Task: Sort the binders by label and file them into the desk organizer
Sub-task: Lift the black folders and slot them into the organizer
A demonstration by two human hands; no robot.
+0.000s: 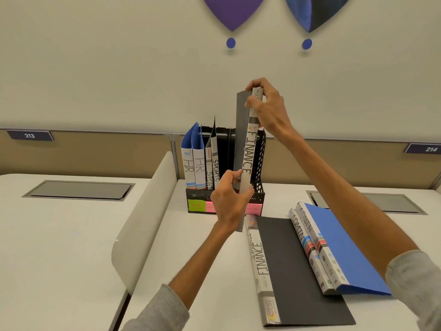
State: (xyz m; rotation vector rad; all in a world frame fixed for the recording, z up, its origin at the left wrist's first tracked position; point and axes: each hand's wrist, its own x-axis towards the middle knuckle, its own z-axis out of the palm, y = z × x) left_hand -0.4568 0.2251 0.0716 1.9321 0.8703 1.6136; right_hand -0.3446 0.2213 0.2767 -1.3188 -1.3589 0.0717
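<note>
Second FINANCE binder [303,268]: laid flat on the counter [195,259], nearest, before the organizer [257,187].
ADMIN binders [334,249]: beside it.
Left hand [230,201]: closed around the upright FINANCE binder [247,154] low down.
Right hand [267,106]: its top is gripped, before the organizer.

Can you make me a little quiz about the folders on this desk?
1. True or false: the binder held upright by the left hand and right hand says FINANCE.
2. Which labels already stand in the desk organizer? A) ADMIN and FINANCE B) HR and SPORTS C) only ADMIN
3. Fill in: the two blue binders lying flat on the desk say ____.

Key: 1 true. 2 B: the HR binders and SPORTS binders stand at its left end. 3 ADMIN; they lie beside a black FINANCE binder.
</note>
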